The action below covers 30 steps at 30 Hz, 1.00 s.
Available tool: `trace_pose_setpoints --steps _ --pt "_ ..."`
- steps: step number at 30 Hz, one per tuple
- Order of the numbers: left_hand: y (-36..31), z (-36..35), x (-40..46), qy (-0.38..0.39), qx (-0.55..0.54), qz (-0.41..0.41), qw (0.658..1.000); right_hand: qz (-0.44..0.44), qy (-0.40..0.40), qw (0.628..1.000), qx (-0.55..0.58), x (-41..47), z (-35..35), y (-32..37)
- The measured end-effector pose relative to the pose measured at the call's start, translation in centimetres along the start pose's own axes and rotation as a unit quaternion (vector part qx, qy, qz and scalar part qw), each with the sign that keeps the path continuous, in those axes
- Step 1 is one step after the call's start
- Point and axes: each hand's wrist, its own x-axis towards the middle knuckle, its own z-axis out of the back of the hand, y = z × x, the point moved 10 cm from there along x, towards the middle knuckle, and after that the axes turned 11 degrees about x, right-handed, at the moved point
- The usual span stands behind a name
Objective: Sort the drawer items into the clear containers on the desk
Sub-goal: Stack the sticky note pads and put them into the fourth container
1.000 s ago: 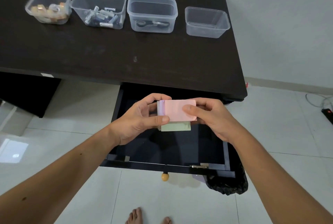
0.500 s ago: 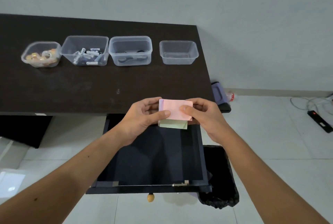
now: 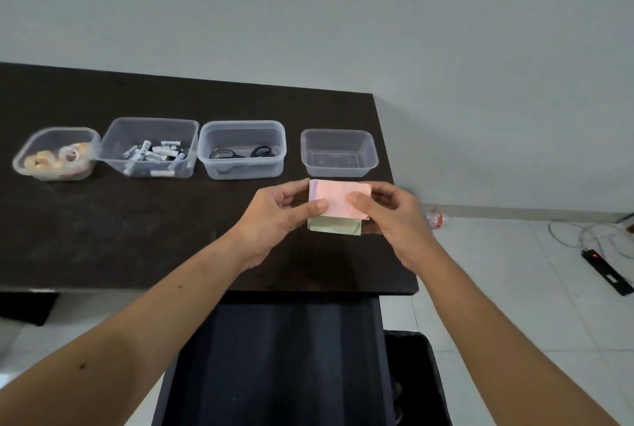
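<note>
Both hands pinch a stack of sticky notes (image 3: 338, 206): left hand (image 3: 274, 216) thumb on top, fingers curled under its left edge; right hand (image 3: 391, 220) likewise at the right edge, just before the empty container (image 3: 339, 153) beyond the fingertips

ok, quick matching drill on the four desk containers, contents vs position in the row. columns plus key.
Things:
1. tape rolls
2. batteries
3. scissors
4. empty container

Places, seen from the camera:
A. second from left
B. far right, just beyond the sticky notes held in the left hand and right hand
C. far left
D. third from left

Pairs: 1-C, 2-A, 3-D, 4-B
</note>
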Motion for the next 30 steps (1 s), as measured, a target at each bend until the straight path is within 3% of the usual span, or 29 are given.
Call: trace_pose_setpoints --steps 9,17,30 --pt "-2.9 0.7 9.7 0.015 0.02 -0.001 1.0 -0.015 -0.017 1.0 0.0 9.4 0.9 1.7" --pt "-3.9 1.7 16.8 0.01 0.104 -0.003 0.995 -0.023 -0.027 0.998 -0.054 16.4 2.2 1.8" --pt "1.5 1.6 21.6 0.003 0.174 0.073 0.982 -0.064 0.03 0.979 -0.189 21.1 0.8 -1.6"
